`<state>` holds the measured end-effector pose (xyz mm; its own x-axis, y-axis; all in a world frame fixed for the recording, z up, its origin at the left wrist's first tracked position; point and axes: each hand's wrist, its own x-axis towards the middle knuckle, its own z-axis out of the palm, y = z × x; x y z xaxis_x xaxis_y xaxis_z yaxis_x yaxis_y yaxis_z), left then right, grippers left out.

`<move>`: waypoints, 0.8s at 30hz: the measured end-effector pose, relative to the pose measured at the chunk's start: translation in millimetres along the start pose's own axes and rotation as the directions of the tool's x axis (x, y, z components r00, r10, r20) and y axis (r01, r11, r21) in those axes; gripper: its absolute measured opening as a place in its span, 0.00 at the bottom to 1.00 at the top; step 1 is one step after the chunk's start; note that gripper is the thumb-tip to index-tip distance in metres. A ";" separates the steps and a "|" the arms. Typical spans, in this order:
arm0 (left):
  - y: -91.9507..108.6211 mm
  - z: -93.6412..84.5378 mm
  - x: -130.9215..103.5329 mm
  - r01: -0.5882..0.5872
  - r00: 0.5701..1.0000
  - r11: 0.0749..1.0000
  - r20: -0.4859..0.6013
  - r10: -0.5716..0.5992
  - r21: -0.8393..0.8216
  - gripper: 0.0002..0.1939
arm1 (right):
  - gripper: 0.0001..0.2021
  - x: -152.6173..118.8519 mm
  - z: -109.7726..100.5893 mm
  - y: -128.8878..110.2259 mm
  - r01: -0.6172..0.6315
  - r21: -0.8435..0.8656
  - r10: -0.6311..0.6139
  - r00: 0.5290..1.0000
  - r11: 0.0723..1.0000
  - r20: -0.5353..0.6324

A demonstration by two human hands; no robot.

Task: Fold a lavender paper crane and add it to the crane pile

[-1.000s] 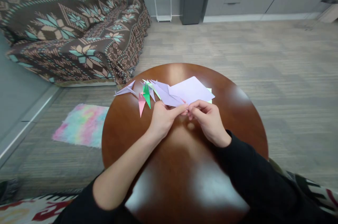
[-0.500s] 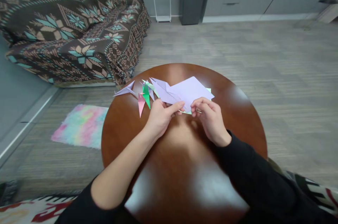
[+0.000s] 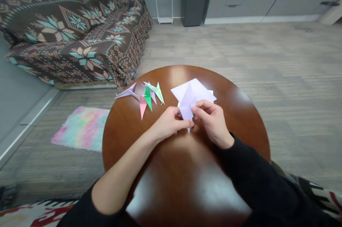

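Both hands grasp one folded lavender paper [image 3: 188,100]: the left hand [image 3: 175,123] pinches its lower part between thumb and fingers, and the right hand [image 3: 210,118] pinches its right edge near the middle. The folded paper is held over the near side of a round brown table's [image 3: 187,170] far half, one point directed away from the person and a narrow tip directed toward the person. Directly behind it, partly covered by it, lie flat lavender sheets [image 3: 200,89], with pale green paper [image 3: 211,92] showing at their right edge. To the left stands a cluster of folded pieces: pale green [image 3: 159,93], bright green [image 3: 148,98] and pink [image 3: 143,106], with a lavender one [image 3: 128,92] farther left. Beyond the table is a sofa [image 3: 80,41] under a patterned cover.
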<state>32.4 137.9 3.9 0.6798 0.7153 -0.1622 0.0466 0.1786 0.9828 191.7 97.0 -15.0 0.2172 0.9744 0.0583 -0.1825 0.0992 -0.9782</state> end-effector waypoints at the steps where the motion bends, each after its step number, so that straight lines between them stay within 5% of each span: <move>1: 0.1 -0.4 0.0 0.014 1.000 1.000 0.007 -0.014 0.012 0.05 | 0.08 0.2 -0.1 0.3 0.001 -0.007 -0.001 1.000 1.000 -0.017; 9: -0.6 -6.6 -0.2 -0.025 0.982 0.999 -0.188 0.031 0.034 0.15 | 0.12 3.2 -1.8 -2.0 -0.025 0.178 0.048 0.991 0.984 -0.123; 15: -2.0 -1.0 6.6 -0.382 0.821 0.874 -0.545 0.170 -0.302 0.10 | 0.08 -1.6 7.2 -6.7 -0.175 0.326 0.192 0.981 0.929 -0.021; 19: -8.0 11.0 8.9 -0.306 0.918 0.852 -0.368 0.146 -0.426 0.14 | 0.11 -7.0 12.6 -4.7 -0.228 0.341 0.238 0.971 0.912 0.012; 24: -7.9 4.1 8.5 -0.323 0.879 0.870 -0.460 0.130 -0.372 0.08 | 0.18 -3.4 6.0 -4.6 -0.189 0.252 0.174 0.981 0.949 0.080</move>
<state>40.8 139.8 -4.9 0.2670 0.9621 -0.0557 -0.4513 0.1759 0.8749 186.0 94.4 -9.5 0.1043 0.9898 -0.0970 -0.4562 -0.0390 -0.8890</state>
